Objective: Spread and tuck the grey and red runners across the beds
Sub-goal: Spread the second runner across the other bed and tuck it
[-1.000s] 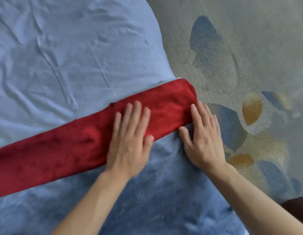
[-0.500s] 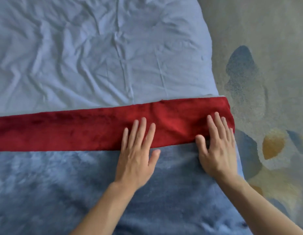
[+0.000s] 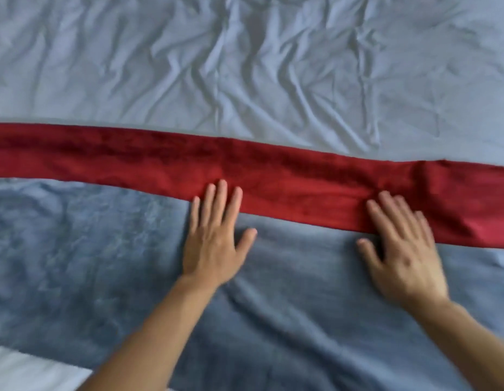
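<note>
Both flat hands, left hand [image 3: 214, 246] and right hand [image 3: 405, 258], press red runner [image 3: 301, 182] and grey runner [image 3: 301, 292]

One red runner [image 3: 273, 176], spanning 9 to 3 o'clock. One grey runner [image 3: 104, 249], toward 6 o'clock. One creased sheet [image 3: 245, 66], at 12 o'clock. Two hands: left [image 3: 214, 246], right [image 3: 405, 255], both near centre.

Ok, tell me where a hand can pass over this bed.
Free: wrinkled pale sheet beyond the red velvet runner; grey plush runner left of the left hand, and between both hands. Crowded: the red edge under the right hand.
</note>
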`<act>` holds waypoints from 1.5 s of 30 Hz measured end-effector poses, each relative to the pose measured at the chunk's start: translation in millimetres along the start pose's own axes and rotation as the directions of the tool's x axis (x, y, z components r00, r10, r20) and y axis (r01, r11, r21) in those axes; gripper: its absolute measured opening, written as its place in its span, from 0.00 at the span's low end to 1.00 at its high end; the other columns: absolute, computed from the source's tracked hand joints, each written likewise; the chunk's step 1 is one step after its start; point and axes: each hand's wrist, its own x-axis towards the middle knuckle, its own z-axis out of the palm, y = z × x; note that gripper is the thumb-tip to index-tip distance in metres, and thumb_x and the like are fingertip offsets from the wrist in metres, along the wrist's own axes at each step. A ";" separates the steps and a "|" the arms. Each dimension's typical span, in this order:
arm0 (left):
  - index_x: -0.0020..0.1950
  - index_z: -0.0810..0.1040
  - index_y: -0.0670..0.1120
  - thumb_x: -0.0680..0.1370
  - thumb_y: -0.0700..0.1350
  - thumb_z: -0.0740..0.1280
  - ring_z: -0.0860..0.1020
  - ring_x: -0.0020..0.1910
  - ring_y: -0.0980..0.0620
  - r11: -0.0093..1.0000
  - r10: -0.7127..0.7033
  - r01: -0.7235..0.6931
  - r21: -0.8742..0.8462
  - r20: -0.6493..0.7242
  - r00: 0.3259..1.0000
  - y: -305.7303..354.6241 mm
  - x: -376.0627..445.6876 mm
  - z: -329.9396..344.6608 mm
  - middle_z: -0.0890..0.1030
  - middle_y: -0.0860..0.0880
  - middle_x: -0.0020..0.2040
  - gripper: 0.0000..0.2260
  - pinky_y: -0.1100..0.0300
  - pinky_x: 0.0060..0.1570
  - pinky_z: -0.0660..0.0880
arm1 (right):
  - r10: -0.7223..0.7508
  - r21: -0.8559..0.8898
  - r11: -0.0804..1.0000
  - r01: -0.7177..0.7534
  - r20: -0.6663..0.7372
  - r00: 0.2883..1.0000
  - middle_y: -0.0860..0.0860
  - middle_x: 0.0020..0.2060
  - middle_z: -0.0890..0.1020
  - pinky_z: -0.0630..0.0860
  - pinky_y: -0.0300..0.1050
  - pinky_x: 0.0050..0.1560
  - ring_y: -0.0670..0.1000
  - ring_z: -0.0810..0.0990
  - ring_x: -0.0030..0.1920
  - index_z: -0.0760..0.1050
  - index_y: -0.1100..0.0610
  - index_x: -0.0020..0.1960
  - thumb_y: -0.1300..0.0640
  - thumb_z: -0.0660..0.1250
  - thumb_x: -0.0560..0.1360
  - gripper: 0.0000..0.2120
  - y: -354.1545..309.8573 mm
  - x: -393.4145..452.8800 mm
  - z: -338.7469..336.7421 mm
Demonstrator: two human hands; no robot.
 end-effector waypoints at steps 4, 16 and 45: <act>0.80 0.56 0.45 0.78 0.61 0.55 0.52 0.79 0.41 1.000 0.000 -0.001 -0.010 -0.011 1.000 -79.6 22.6 -16.7 0.54 0.41 0.80 0.35 0.42 0.77 0.50 | 0.245 0.074 0.969 -0.237 -0.142 0.959 0.54 0.79 0.61 0.52 0.62 0.77 0.56 0.55 0.79 0.63 0.57 0.77 0.39 0.56 0.74 0.36 -33.4 13.5 -11.8; 0.81 0.55 0.48 0.78 0.54 0.57 0.48 0.80 0.43 0.976 0.193 -0.197 -0.095 -0.055 0.980 -127.1 22.9 -32.9 0.51 0.44 0.81 0.31 0.37 0.75 0.50 | -0.089 0.101 0.991 0.087 0.012 0.996 0.48 0.80 0.54 0.48 0.59 0.79 0.51 0.47 0.80 0.56 0.51 0.80 0.43 0.55 0.79 0.32 -255.2 52.6 47.5; 0.81 0.56 0.49 0.80 0.59 0.54 0.47 0.80 0.44 0.996 0.069 -0.073 -0.052 -0.078 0.995 -350.8 74.1 -58.3 0.52 0.44 0.81 0.31 0.38 0.76 0.47 | -0.186 0.060 0.981 0.187 -0.018 0.982 0.49 0.81 0.53 0.45 0.60 0.78 0.52 0.47 0.81 0.57 0.50 0.80 0.43 0.58 0.77 0.33 -441.3 142.9 96.2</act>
